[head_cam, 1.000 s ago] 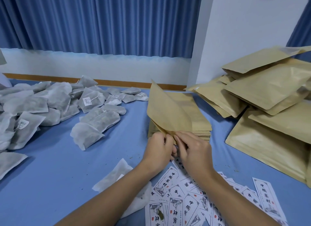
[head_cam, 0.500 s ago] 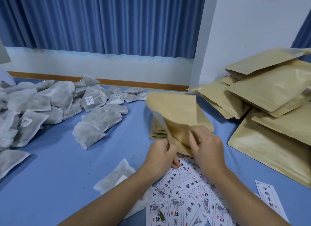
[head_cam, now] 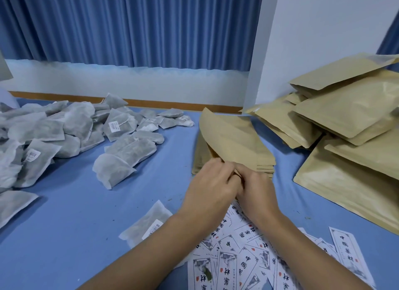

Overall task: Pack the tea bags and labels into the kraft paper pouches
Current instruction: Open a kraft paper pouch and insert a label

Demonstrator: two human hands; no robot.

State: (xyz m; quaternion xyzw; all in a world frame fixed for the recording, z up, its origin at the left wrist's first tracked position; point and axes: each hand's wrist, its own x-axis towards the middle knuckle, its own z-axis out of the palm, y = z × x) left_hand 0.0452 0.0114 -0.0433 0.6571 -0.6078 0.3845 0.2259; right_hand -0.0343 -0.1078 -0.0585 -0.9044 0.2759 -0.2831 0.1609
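Pinching with my left hand (head_cam: 212,181) and right hand (head_cam: 257,189), I hold one kraft pouch (head_cam: 233,138) by its near end, tilted over the pouch stack (head_cam: 264,168) mid-bench

I am looking at a small hand-packing workroom: a blue-covered surface (head_cam: 75,214) set against a white wall (head_cam: 323,41) and long blue curtains (head_cam: 129,26), heaped with loose tea bags (head_cam: 54,134), a stack of flat kraft pouches (head_cam: 201,158), fuller pouches (head_cam: 345,108) piled at my right, and printed labels (head_cam: 248,268) scattered just in front of me.
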